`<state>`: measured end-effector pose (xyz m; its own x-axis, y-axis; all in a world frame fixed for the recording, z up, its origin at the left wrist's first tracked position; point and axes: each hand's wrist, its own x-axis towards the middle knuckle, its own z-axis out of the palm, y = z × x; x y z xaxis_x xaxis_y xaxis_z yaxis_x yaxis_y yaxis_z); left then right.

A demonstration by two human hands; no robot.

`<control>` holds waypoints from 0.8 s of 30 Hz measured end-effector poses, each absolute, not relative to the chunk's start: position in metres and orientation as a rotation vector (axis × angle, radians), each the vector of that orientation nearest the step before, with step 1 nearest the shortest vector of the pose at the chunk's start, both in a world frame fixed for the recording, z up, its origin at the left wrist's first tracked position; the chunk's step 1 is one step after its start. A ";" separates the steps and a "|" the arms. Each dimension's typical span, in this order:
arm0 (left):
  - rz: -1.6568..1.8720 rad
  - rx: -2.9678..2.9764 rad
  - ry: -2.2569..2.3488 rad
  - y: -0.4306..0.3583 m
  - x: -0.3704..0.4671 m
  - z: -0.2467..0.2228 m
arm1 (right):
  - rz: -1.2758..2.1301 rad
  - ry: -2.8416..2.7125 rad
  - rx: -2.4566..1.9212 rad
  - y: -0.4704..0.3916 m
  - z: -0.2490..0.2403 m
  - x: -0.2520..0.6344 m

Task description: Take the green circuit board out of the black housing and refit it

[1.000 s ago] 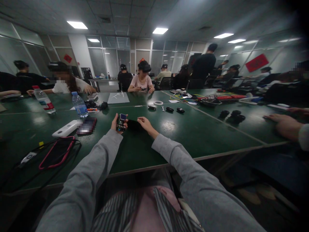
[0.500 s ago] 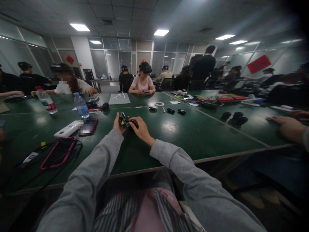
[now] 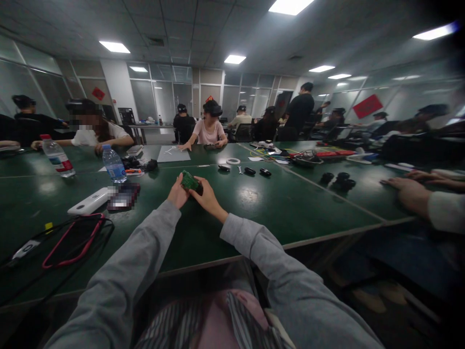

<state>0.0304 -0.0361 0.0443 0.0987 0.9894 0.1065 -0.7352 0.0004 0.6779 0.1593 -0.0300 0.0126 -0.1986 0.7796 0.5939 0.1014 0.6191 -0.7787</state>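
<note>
A green circuit board (image 3: 189, 180) is held up above the dark green table (image 3: 261, 218), its flat green face towards me. My left hand (image 3: 177, 192) grips its left edge, fingers closed on it. On the right side, my right hand (image 3: 208, 198) has thumb and fingers closed round the board's lower right corner. A dark part shows between the board and my right fingers; its kind is too small to make out. Beyond the hands lie several small black objects (image 3: 250, 171), a small wrench (image 3: 240, 170) and a white ring (image 3: 233, 161).
Left of me are a water bottle (image 3: 114, 165), a red-capped bottle (image 3: 58, 157), a white power bank (image 3: 89, 201), a phone (image 3: 123, 197) and a pink-edged phone case (image 3: 74, 241) with cables. Another person's hand (image 3: 409, 189) rests at right. Across the table sits a person (image 3: 209, 130).
The circuit board has been turned, so its flat green side now shows instead of its component side. My right hand has moved closer in against it. The view has shifted slightly rightward.
</note>
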 end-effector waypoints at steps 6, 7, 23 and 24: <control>1.512 0.817 0.647 -0.023 0.021 0.032 | 1.459 -1.152 -0.552 -0.011 0.021 0.169; 1.514 0.845 0.671 -0.021 0.019 0.030 | 1.581 -1.061 -0.508 -0.009 0.022 0.170; 1.622 1.299 0.729 -0.019 0.020 0.022 | 1.344 -1.561 -0.577 -0.016 0.024 0.177; 1.619 1.309 0.720 -0.020 0.021 0.023 | 1.335 -1.590 -0.579 -0.016 0.025 0.179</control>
